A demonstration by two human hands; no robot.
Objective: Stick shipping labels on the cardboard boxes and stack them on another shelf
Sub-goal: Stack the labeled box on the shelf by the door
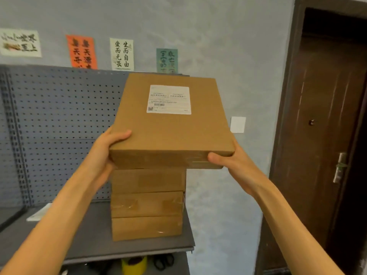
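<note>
I hold a flat cardboard box (170, 132) in both hands, above a stack of boxes (148, 203) on the grey shelf (79, 245). A white shipping label (169, 99) is stuck on the box's top face. My left hand (107, 151) grips the near left corner, thumb on top. My right hand (232, 161) grips the near right corner, thumb across the front edge. The stack below holds three boxes, and the held box sits wider than them and shifted to the right. Whether it touches the stack is hidden.
A grey pegboard (59, 126) backs the shelf. A white sheet (37, 214) lies on the shelf at the left. On the lower shelf sit a yellow tape roll (134, 264) and black scissors (163, 262). A dark wooden door (325, 135) stands at the right.
</note>
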